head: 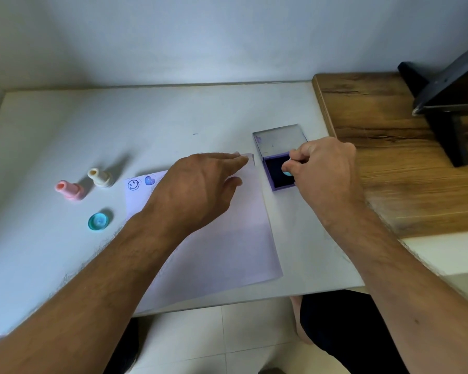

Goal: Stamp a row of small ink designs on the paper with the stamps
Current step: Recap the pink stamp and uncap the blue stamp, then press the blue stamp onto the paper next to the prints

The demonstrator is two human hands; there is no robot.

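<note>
The right hand [322, 171] pinched a blue stamp [287, 173], its end pressed onto the dark ink pad [277, 171] near the tabletop's right edge. The left hand [197, 190] lay flat, fingers straight, on the paper [227, 238], which reached the front edge.

The left hand [200, 190] lies flat across the paper [227, 244], covering its upper middle. Bare table [173, 117] lies open behind. On the left stand the pink stamp [70, 190], cream stamp [100, 178] and teal cap [99, 221] (well apart); the open ink pad [278, 168] blocks the right.
</note>
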